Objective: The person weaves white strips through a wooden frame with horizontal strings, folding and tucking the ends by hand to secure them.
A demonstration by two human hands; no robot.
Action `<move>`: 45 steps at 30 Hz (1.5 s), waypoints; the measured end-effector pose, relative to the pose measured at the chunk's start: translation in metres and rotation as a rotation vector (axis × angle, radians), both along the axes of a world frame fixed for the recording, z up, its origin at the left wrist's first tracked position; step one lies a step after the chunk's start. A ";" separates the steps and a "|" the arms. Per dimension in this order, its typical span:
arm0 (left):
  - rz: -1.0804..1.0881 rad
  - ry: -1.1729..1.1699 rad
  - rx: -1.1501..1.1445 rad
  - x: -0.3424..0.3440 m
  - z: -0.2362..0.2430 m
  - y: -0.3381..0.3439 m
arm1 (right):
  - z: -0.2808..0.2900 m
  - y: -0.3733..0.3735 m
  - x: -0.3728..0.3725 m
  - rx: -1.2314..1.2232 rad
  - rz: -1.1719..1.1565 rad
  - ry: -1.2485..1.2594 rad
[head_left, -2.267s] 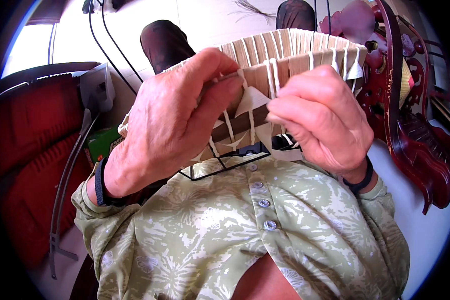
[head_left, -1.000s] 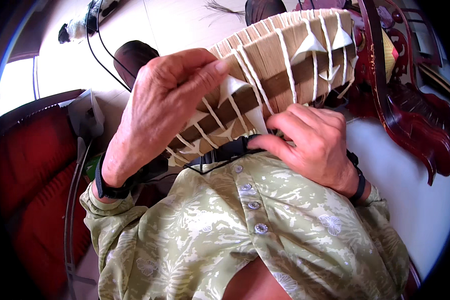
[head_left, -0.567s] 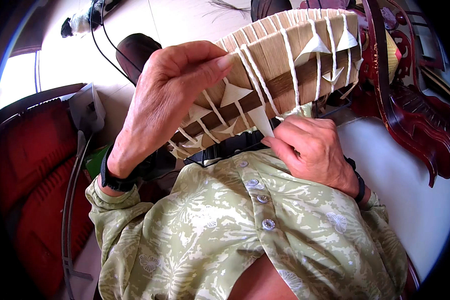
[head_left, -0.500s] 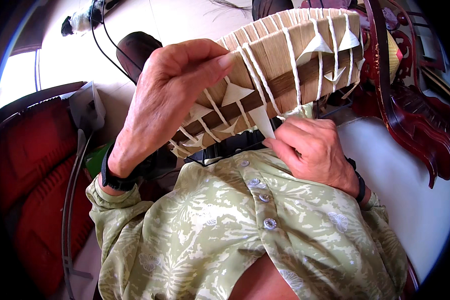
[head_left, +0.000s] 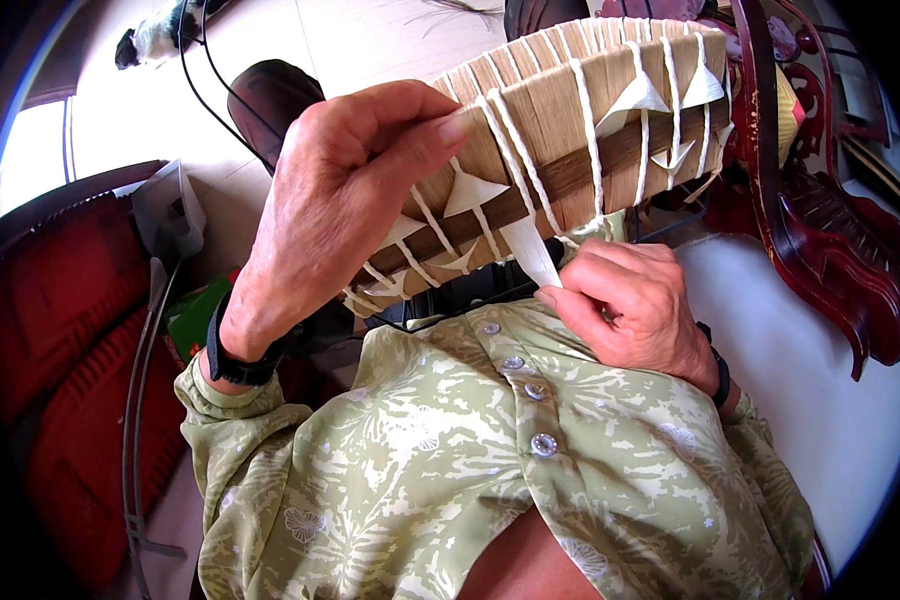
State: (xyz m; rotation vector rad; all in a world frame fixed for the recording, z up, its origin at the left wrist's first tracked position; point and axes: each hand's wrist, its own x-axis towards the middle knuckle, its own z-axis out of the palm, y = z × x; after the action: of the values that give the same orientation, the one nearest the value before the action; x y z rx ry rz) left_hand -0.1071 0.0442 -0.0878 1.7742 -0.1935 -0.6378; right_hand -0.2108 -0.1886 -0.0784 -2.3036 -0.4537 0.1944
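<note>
A curved, basket-like woven piece (head_left: pixel 561 107) leans across my lap, made of tan, bark-like strips with white twisted cords running over it. A darker brown band (head_left: pixel 570 176) crosses its side, and folded white triangles stick out between the cords. My left hand (head_left: pixel 345 180) is closed on the upper edge of the piece, thumb on the near face and fingertips hidden behind. Low on the near side, my right hand (head_left: pixel 630 305) pinches the free end of a flat cream strip (head_left: pixel 532 252) that comes out from under the cords.
Dark red carved wooden furniture (head_left: pixel 780 230) stands close on the right, beside a pale white surface (head_left: pixel 770 320). Red cushions (head_left: pixel 80 320) and a thin metal stand (head_left: pixel 140 430) are at the left. A black-and-white animal (head_left: pixel 155 40) lies on the tiled floor.
My right hand has shifted slightly right and down with the cream strip, and more of the strip shows. The left hand keeps its grip on the edge.
</note>
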 end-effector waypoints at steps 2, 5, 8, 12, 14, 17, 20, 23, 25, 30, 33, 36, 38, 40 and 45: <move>0.003 0.002 -0.019 0.000 -0.001 0.000 | 0.001 -0.001 0.001 0.019 0.007 0.021; 0.004 -0.041 -0.014 0.000 -0.002 0.001 | 0.005 -0.002 0.001 0.059 0.009 0.059; -0.016 -0.030 -0.033 0.000 -0.003 0.002 | 0.007 -0.005 0.001 0.101 -0.006 0.097; -0.012 -0.030 -0.020 0.002 -0.002 0.001 | 0.008 -0.006 0.000 0.123 -0.034 0.133; -0.014 -0.034 0.009 0.003 -0.001 0.000 | 0.010 -0.006 0.002 0.141 -0.046 0.155; -0.089 -0.062 0.083 0.006 0.005 -0.001 | 0.012 -0.012 0.009 0.217 -0.034 0.173; 0.037 -0.063 -0.120 -0.003 0.006 -0.008 | 0.018 -0.023 0.017 0.333 0.003 0.344; -0.056 -0.219 -0.279 -0.002 0.002 -0.006 | 0.044 -0.042 0.020 0.430 0.003 0.763; -0.256 -0.503 -0.226 0.004 -0.008 0.005 | 0.059 -0.051 0.019 0.530 -0.050 0.889; -0.200 -0.938 0.075 -0.029 0.000 -0.015 | 0.055 -0.050 0.007 0.863 -0.131 0.985; -0.147 -1.070 0.159 -0.036 -0.009 -0.022 | 0.051 -0.042 0.011 1.001 -0.205 0.913; -0.090 -1.051 0.142 -0.039 -0.009 -0.024 | 0.040 -0.035 0.010 1.035 -0.189 0.863; -0.075 -1.026 0.115 -0.040 -0.010 -0.025 | 0.030 -0.033 0.002 0.945 -0.187 0.816; -0.077 -0.990 0.084 -0.039 -0.008 -0.025 | 0.017 -0.023 -0.002 0.679 -0.152 0.473; -0.036 -0.897 0.071 -0.041 -0.005 -0.030 | 0.004 -0.005 0.002 0.171 -0.195 -0.015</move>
State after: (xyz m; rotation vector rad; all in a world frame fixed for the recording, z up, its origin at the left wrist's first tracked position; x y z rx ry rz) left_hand -0.1480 0.0140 -0.0926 2.0228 -0.8163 0.1734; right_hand -0.2088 -0.1935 -0.0744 -2.1653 -0.2409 0.0404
